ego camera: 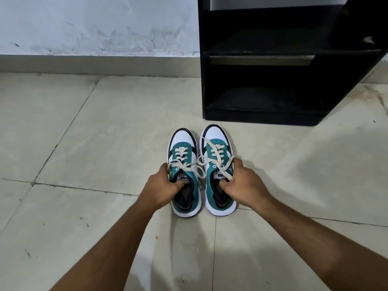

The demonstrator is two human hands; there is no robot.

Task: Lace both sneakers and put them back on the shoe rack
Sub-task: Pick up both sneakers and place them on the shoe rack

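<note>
Two teal, white and black sneakers stand side by side on the tiled floor, toes pointing at the rack. My left hand grips the left sneaker at its collar, thumb inside the opening. My right hand grips the right sneaker the same way, with fingers curled over its outer side. Cream laces run through the eyelets of both shoes, their loose ends lying across the tongues and between the shoes. The black shoe rack stands just beyond, at the upper right.
The rack's two visible shelves hold nothing I can see. A scuffed white wall with a grey skirting runs behind, left of the rack. Pale floor tiles spread out on every side of the shoes.
</note>
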